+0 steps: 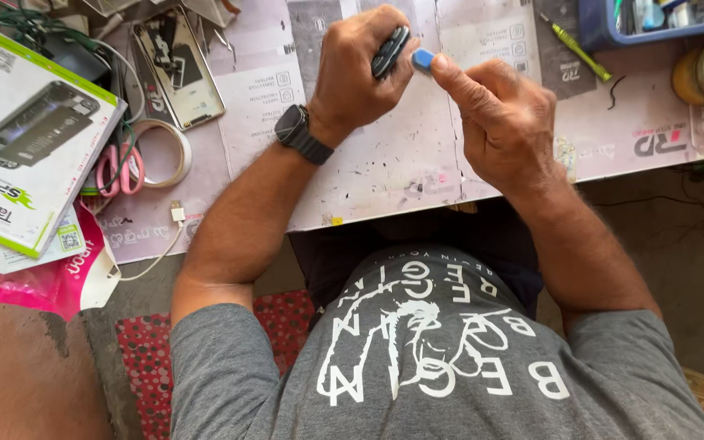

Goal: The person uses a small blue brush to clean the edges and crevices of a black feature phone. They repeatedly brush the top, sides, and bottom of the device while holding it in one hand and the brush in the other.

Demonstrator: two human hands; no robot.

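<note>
1. Here, the left hand (pixel 360 69) is wrapping its grip tightly round a dark phone (pixel 390 50), holding it edge-on above the counter (pixel 385 163); only the narrow side of the phone is showing between thumb and curled fingers.
2. The phone is sitting at about one o'clock from the middle of the left hand, poking out of the top of the fist.
3. The right hand (pixel 503 122) is pinching a small blue pry tool (pixel 423 59) between thumb and forefinger, its grip closed on it, the other fingers folded.
4. The blue tool is lying at roughly ten o'clock from the right hand and just beside the phone's edge, at about three o'clock from it; whether the two are touching I cannot tell.
5. A black wristwatch (pixel 299 134) is sitting on the left wrist.
6. At nine o'clock from the hands, a white and green box (pixel 26 138) is resting on the counter, with pink-handled scissors (pixel 120 171) and a roll of tape (pixel 165 151) near it.
7. A phone back cover (pixel 181 69) is lying at ten o'clock.
8. At two o'clock, a green screwdriver (pixel 576 50) is lying just beside a blue tray (pixel 592 33).
</note>
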